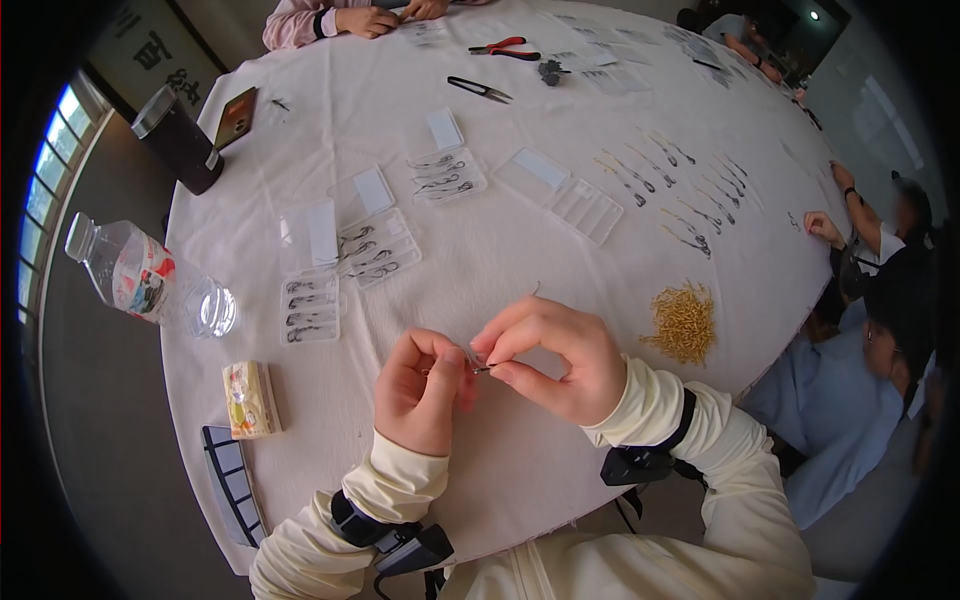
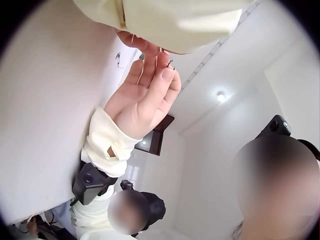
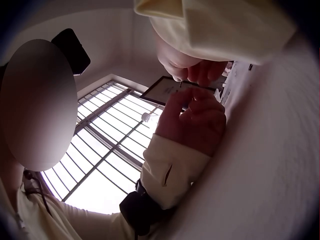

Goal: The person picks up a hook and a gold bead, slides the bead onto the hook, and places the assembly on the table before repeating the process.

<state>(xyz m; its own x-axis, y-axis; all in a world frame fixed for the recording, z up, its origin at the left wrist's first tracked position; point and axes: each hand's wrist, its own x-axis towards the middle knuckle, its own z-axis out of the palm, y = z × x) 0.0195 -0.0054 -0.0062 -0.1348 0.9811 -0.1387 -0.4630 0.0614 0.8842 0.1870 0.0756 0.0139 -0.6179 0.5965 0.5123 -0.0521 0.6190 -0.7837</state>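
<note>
Close over the tablecloth, both hands meet fingertip to fingertip in the head view. My right hand [image 1: 560, 355] pinches a small dark hook-like piece [image 1: 482, 370] between thumb and forefinger. Beside it, my left hand [image 1: 418, 390] has its thumb pressed to its curled forefinger at the other end of that piece. Fingers hide most of it; a thin dark curved end [image 2: 171, 63] shows at the right fingertips in the left wrist view. Ahead of the hands lie clear compartment boxes [image 1: 310, 305] holding dark hook-like bundles, and an open box [image 1: 585, 210] with bare compartments.
Right of the hands sits a heap of small gold pieces [image 1: 683, 322]; dark bundles with gold ends [image 1: 690, 237] lie beyond. At left stand a water bottle [image 1: 150, 280], dark tumbler [image 1: 180, 140] and tissue pack [image 1: 252, 400]. Snips [image 1: 478, 90] and red-handled pliers [image 1: 505, 48] lie farther off. Other people sit around.
</note>
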